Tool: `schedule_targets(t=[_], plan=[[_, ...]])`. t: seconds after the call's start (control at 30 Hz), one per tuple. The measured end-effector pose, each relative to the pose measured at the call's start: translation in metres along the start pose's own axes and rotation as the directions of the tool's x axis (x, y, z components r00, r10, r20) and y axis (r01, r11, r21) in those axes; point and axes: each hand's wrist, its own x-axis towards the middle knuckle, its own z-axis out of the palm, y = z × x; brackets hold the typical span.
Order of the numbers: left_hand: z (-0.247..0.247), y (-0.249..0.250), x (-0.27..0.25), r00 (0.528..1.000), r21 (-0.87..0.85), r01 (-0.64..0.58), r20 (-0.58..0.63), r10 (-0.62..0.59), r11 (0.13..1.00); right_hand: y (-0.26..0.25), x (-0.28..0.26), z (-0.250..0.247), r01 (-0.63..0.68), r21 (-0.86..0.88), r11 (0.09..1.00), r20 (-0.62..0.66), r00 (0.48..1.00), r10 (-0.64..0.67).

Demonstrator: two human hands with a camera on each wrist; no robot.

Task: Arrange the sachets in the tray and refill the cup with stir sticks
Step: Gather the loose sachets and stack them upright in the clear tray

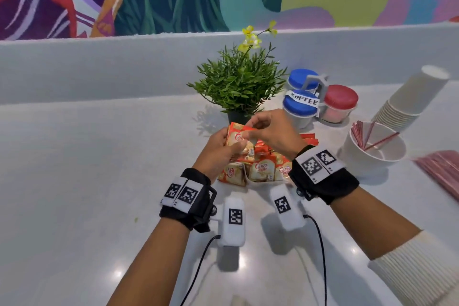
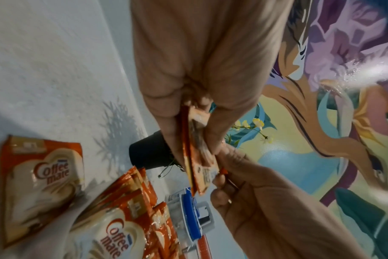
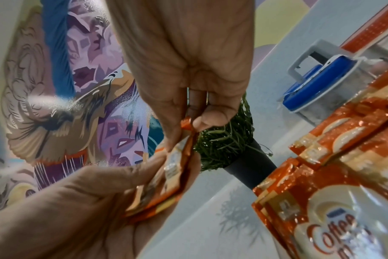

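- Holding a small stack of orange Coffee-mate sachets (image 1: 239, 140) above the tray, the left hand (image 1: 218, 150) has thumb and fingers curled round the stack's lower part.
- Pinching the stack's upper edge, the right hand (image 1: 273, 131) has its thumb and fingertips closed on the foil; both hands meet on the same sachets.
- More sachets (image 1: 260, 169) stand packed upright in the tray (image 1: 248, 180) below the hands, near the middle of the tabletop (image 1: 99, 181); the tray itself is mostly hidden.
- One sachet (image 2: 42, 185) lies flat on the tabletop just beside the tray's left side.
- A white paper cup (image 1: 372, 154) with a few red stir sticks (image 1: 367, 136) sits toward the right edge; a bundle of loose stir sticks (image 1: 442, 169) lies at that edge.
- A potted plant (image 1: 238, 84) stands behind the tray toward the far edge, with lidded jars (image 1: 320, 99) labelled "COFFEE" to its right and stacked paper cups (image 1: 409, 97) beyond them.
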Motion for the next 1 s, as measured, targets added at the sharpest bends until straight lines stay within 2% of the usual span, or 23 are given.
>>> schedule_targets(t=[0.17, 0.23, 0.3, 0.43, 0.5, 0.6, 0.73, 1.0], plan=[[-0.004, 0.000, -0.001, 0.989, -0.010, -0.012, -0.151, 0.010, 1.000, 0.004, 0.001, 0.000, -0.078, 0.017, 0.997, 0.102, 0.992, 0.076], [-0.006, 0.000, -0.002, 0.988, -0.035, 0.001, -0.154, -0.006, 0.999, 0.003, 0.002, 0.001, -0.117, 0.019, 0.993, 0.169, 0.979, 0.112], [-0.009, 0.001, -0.005, 0.993, -0.050, 0.040, -0.112, -0.045, 0.998, 0.005, 0.006, 0.001, -0.118, 0.010, 0.993, 0.178, 0.977, 0.114], [-0.017, 0.003, -0.007, 0.995, 0.042, 0.092, -0.026, -0.091, 0.995, 0.016, 0.015, -0.003, -0.063, -0.077, 0.995, 0.061, 0.996, 0.068], [-0.020, 0.004, -0.006, 0.997, 0.125, 0.083, -0.020, -0.081, 0.989, 0.016, 0.014, -0.006, -0.034, -0.099, 0.994, 0.058, 0.998, 0.040], [-0.021, 0.006, -0.004, 0.994, 0.192, 0.064, -0.096, -0.046, 0.979, 0.012, 0.011, -0.011, 0.084, -0.108, 0.991, 0.102, 0.992, -0.073], [-0.025, 0.004, 0.004, 0.969, 0.204, 0.093, -0.243, -0.042, 0.974, 0.006, 0.007, -0.013, 0.178, -0.148, 0.973, 0.174, 0.973, -0.152], [-0.024, 0.010, 0.005, 0.975, 0.285, 0.107, -0.217, -0.044, 0.953, 0.003, 0.007, -0.008, 0.140, -0.259, 0.956, 0.125, 0.986, -0.111]])
